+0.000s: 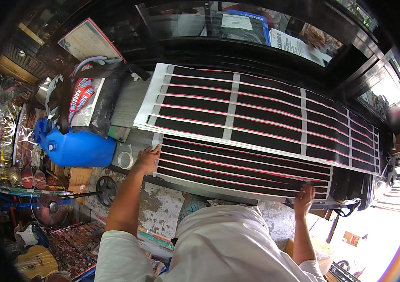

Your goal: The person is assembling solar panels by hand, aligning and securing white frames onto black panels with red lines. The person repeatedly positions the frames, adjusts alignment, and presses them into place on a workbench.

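Note:
On the bench in front of me lies a long printed sheet [237, 165] with black bands split by thin white and red lines. At its left end my left hand [147, 160] lies with its fingers stretched over the edge. Near the sheet's right end, my right hand [304, 198] has its fingers closed on a black strip [275, 181] of it; a dark gap shows along that strip. Beyond, a stack of larger sheets [265, 109], black with white and red lines and grey cross bars, partly covers the near sheet.
Left of the sheets stand a blue jug [80, 148], a tape roll [124, 160] and a plastic-wrapped bag [87, 101]. A black-framed glass case [181, 44] borders the far side. Below left are a fan [49, 210] and a guitar [37, 261].

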The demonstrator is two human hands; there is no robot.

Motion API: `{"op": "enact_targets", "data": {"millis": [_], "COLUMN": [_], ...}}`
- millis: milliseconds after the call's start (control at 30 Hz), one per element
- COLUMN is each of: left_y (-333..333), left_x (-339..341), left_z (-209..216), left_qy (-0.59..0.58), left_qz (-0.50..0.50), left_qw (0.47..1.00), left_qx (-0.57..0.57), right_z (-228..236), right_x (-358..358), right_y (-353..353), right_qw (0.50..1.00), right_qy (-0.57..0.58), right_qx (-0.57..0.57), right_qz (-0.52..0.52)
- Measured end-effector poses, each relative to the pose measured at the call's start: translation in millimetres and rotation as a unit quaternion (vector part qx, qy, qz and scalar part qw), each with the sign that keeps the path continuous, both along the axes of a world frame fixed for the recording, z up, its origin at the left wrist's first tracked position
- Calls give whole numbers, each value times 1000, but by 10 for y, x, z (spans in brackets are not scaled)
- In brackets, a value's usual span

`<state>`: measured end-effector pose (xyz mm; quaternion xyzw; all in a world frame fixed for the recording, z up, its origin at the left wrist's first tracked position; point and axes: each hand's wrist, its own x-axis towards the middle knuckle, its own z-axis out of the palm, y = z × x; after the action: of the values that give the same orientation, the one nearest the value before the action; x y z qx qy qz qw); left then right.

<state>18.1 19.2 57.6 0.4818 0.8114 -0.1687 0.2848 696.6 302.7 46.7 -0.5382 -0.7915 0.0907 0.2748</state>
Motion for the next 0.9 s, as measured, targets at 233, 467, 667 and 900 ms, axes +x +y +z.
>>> {"op": "enact_targets", "data": {"millis": [233,467,667,900], "left_y": [-154,-241,13,95], "left_x": [-117,-382,-550,-654], "left_z": [-100,-242,-286,-543], "left_qy": [-22,-61,-170,-178], "left_qz": [-34,49,65,75], "left_qw": [994,910,881,855], "left_qx": [102,407,438,481], "right_z": [225,178,84,2], "right_x": [-1595,-3174,-4495,-5519], "right_y": [-610,-1220,-1666,-1926], "right_qw": [989,957,930,939], "right_qy": [43,99,-10,-34], "right_qx": [-16,-103,-135,-123], "right_qz": [143,253,343,318]}}
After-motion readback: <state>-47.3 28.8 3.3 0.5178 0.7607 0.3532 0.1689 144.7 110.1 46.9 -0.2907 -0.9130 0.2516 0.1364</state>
